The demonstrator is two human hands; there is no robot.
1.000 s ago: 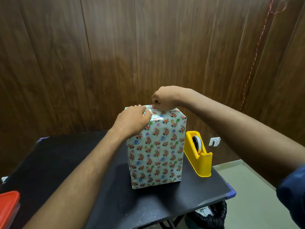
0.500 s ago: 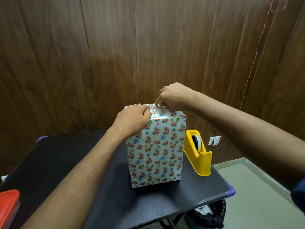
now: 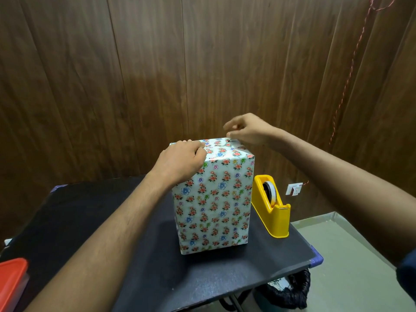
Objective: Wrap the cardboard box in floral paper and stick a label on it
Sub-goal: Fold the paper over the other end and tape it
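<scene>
Box [image 3: 213,199] stands tall in the middle of the black desk [image 3: 90,221], all covered in paper with little flowers. The left hand [image 3: 180,161] sits on the top near corner with its fingers curled, pressing the folded paper down, likely so the fold does not pop up. The right hand [image 3: 245,130] is at the far top edge. Its finger and thumb seem to pinch something small there, maybe tape or a paper tip, but it is too blurry to be sure. A yellow tape holder [image 3: 272,210] waits just beside the box on the right, close so tape is easy to grab. No label shows on the box yet. A red tub [image 3: 11,280] peeks in at the left corner.
</scene>
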